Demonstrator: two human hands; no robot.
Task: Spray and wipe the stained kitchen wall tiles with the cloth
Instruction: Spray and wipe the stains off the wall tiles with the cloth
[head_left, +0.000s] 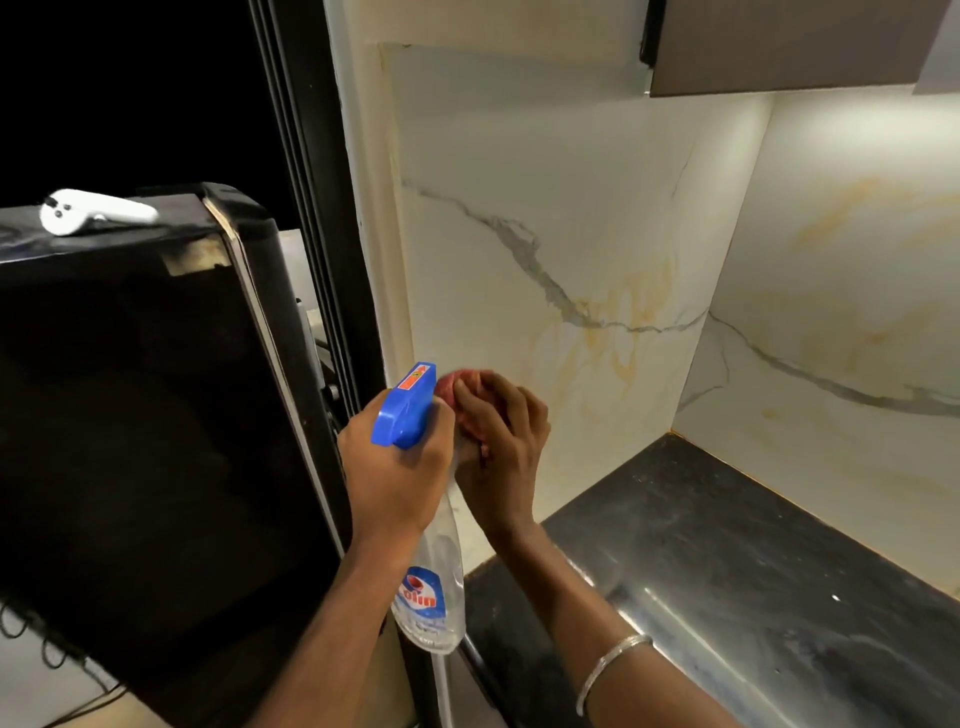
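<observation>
Marble-patterned wall tiles (545, 218) rise beyond my hands, white with grey veins, and yellow-orange streaks run down them just above and to the right of my right hand. Below and right of my grip lies the dark stone counter (753, 571). Left of my left hand stands a black appliance (130, 415) with a white controller (96, 212) lying on top. My left hand (397, 467) is wrapped tight around the neck of the spray bottle (431, 597), its blue trigger head (408, 410) above my knuckles and its clear body hanging below my wrist. Touching it on the right, my right hand (501, 441) is closed over a bunched reddish cloth (454, 395), held close to the tile. A silver bangle (610, 670) circles my right forearm.
</observation>
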